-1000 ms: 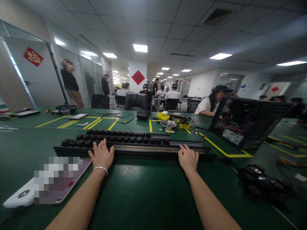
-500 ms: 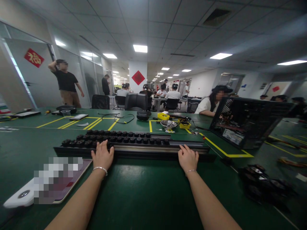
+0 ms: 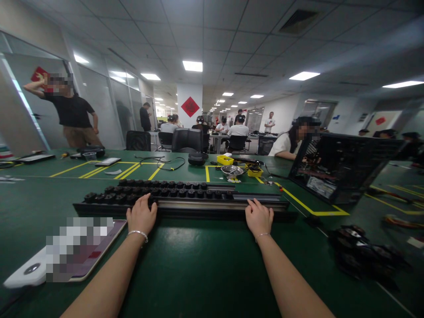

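Note:
A long black tray lies across the green table in front of me. Rows of small black round-topped parts fill its left and middle portions, and bare metal-coloured channel shows towards the right. My left hand rests on the tray's near edge left of its middle, fingers stretched forward and slightly apart, close to the front row of parts. On the same edge farther right lies my right hand, its fingers also extended over the rim. Neither hand visibly holds anything; the undersides of the fingers are hidden.
A phone with a white object lies at left. To the right are an open computer case and a black clump of parts. Behind the tray stand a metal bowl and yellow bins. A co-worker sits at right.
Both my hands stay in place on the tray. In the background, the standing person in black has moved to the left.

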The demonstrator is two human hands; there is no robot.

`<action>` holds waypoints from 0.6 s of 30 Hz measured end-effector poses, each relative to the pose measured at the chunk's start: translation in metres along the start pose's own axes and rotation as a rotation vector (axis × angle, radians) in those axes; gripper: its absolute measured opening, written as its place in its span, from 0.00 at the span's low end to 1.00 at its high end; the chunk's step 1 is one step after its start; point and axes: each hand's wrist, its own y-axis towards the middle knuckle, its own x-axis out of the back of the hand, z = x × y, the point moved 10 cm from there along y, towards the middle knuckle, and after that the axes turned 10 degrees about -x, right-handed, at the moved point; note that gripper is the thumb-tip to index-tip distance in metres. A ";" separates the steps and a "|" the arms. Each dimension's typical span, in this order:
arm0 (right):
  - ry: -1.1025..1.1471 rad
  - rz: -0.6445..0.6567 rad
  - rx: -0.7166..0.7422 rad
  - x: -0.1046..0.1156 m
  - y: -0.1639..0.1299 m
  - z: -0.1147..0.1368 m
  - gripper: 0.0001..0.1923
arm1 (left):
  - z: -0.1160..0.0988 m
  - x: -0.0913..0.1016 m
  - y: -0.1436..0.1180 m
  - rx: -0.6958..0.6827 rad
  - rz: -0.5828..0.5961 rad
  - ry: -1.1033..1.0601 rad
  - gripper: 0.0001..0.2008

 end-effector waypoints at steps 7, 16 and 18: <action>0.000 0.011 0.000 0.000 0.000 0.000 0.24 | 0.005 -0.004 0.000 0.035 -0.012 -0.028 0.28; 0.003 -0.040 -0.008 0.000 0.001 -0.001 0.23 | 0.015 -0.015 0.002 0.086 0.042 -0.049 0.30; 0.006 -0.038 0.002 -0.002 0.001 -0.001 0.23 | 0.015 -0.015 0.002 0.087 0.054 -0.045 0.30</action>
